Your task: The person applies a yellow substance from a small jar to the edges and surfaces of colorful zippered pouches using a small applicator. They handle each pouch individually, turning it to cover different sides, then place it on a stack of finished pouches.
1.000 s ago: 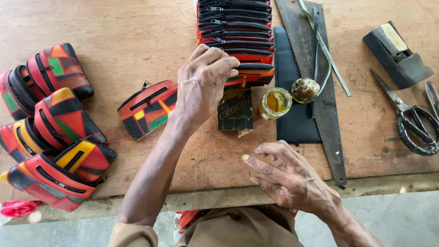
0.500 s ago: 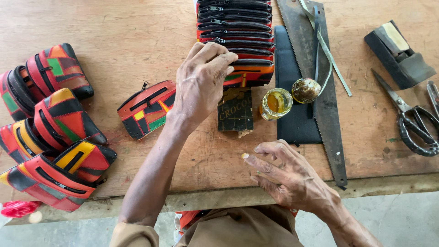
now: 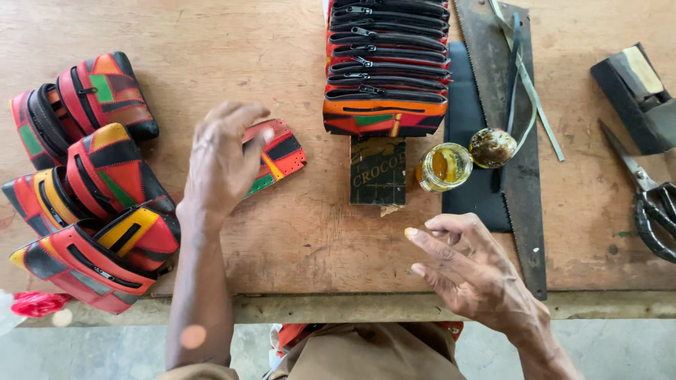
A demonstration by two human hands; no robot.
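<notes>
Left hand (image 3: pixel 224 158) hovered, fingers loosely spread and empty, over patchwork pouch (image 3: pixel 278 156); right hand (image 3: pixel 473 271) hung open, glue-smeared fingertip (image 3: pixel 410 233) held clear near glue jar (image 3: pixel 443 167).

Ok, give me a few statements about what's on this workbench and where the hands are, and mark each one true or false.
1. The left hand is over a single colourful pouch. True.
2. The small glass jar has its lid screwed on. False: it stands open, with the lid beside it.
3. The right hand holds the scissors. False: it is empty, and the scissors lie at the table's right edge.
4. A handsaw lies right of the row of zippered pouches. True.
</notes>
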